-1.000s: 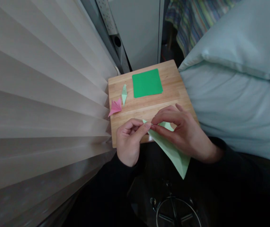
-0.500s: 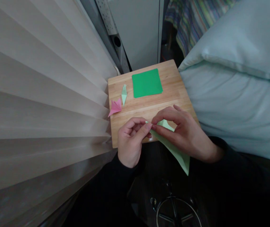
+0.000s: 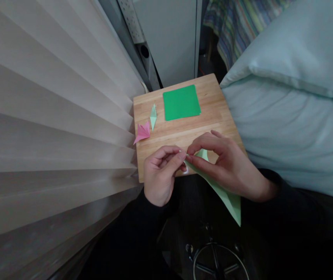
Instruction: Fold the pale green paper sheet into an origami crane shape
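Observation:
A light green sheet of origami paper (image 3: 227,197), folded at least in part, hangs between my hands over the front edge of the wooden table. My left hand (image 3: 162,175) pinches its upper left tip between thumb and forefinger. Right beside that tip, my right hand (image 3: 225,165) pinches the same paper with thumb and fingertips, and covers much of its middle. One pale flap shows through the gap inside the right hand. The creases at the pinched tip are too small to make out.
On the wooden table (image 3: 219,111) lie a stack of green paper (image 3: 181,102), a small pale green folded paper piece (image 3: 153,117) and a pink folded paper piece (image 3: 142,133). A pleated curtain (image 3: 55,140) borders the left, pale bedding (image 3: 286,116) the right. Below is a wheeled chair base (image 3: 213,256).
The paper's lower end has swung slightly right and down. Both hands keep their pinch at the tip, with only small finger shifts.

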Available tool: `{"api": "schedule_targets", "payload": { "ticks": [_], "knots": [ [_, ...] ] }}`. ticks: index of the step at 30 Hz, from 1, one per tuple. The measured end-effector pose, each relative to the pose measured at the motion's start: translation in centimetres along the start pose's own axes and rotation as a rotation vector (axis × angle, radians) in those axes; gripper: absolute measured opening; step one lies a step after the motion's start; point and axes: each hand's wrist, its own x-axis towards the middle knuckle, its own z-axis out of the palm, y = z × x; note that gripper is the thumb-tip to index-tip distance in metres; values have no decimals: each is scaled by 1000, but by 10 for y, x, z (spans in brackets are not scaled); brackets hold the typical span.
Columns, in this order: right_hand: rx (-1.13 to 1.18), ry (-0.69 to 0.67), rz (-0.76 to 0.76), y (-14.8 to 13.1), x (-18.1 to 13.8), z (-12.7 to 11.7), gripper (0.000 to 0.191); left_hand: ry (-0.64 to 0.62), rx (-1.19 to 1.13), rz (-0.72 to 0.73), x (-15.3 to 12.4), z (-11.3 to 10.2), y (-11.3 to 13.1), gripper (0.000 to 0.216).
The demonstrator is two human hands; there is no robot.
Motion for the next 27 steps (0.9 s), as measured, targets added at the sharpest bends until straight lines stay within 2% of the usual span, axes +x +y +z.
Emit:
{"api": "schedule_targets", "payload": {
  "ticks": [13,19,27],
  "knots": [
    [-41,-21,14,0,-2,2,12,89,10,73,3,-3,8,19],
    [-42,-20,-16,3,0,0,14,-55,63,48,1,-7,4,13],
    [-45,-14,-15,2,0,1,13,-75,97,23,1,-9,1,19]
  ]
}}
